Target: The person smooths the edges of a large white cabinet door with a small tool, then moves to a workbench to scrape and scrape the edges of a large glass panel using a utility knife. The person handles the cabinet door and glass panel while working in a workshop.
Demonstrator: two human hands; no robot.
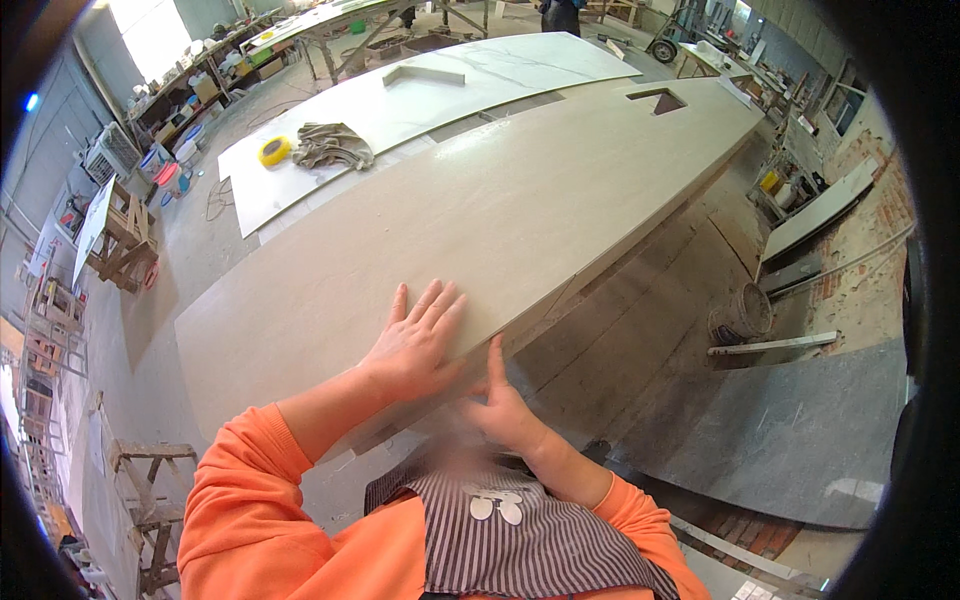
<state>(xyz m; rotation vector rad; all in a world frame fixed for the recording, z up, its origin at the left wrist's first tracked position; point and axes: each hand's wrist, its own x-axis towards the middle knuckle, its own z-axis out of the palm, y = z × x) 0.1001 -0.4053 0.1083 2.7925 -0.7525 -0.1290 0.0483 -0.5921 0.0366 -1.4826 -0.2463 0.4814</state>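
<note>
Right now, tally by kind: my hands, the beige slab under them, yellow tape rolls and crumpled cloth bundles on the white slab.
Hands: 2 (left hand, right hand)
Beige slab: 1
Yellow tape roll: 1
Crumpled cloth bundle: 1
Total: 5

Slab workshop, broad beige slab, white veined slab, wooden trestle, bucket, dusty floor

Bright, even daylight; a pale upper-left window is blown out. Shadow darkens floor right of the long beige slab. Fisheye bends edges; black vignette. Blur above the grey-black striped apron.
</note>
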